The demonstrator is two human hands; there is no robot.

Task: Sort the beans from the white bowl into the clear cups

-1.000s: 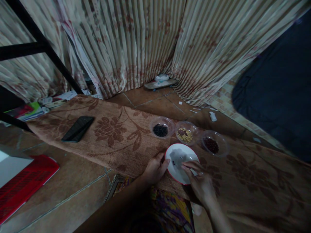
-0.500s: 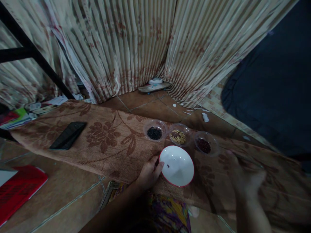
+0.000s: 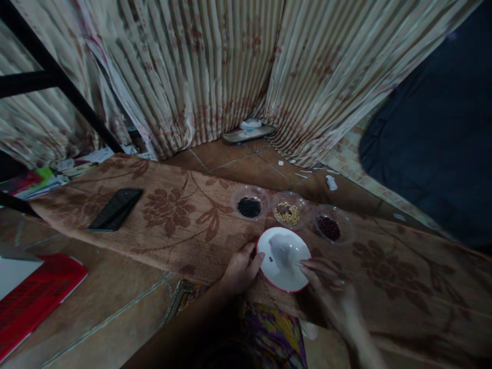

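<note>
A shallow white bowl with a red rim [image 3: 286, 279] sits upright on a brown floral cloth [image 3: 180, 225] spread over the tiled floor. It is nearly empty: one small dark bead [image 3: 271, 259] lies on its left inner slope. The left hand [image 3: 241, 269] touches its left rim with the thumb along the edge. The right hand [image 3: 332, 292], blurred, reaches to the bowl's right edge, its fingertips [image 3: 305, 265] at the rim; whether they pinch anything cannot be told.

White red-rimmed bowl [image 3: 286, 274], brown floral cloth [image 3: 180, 220]
</note>
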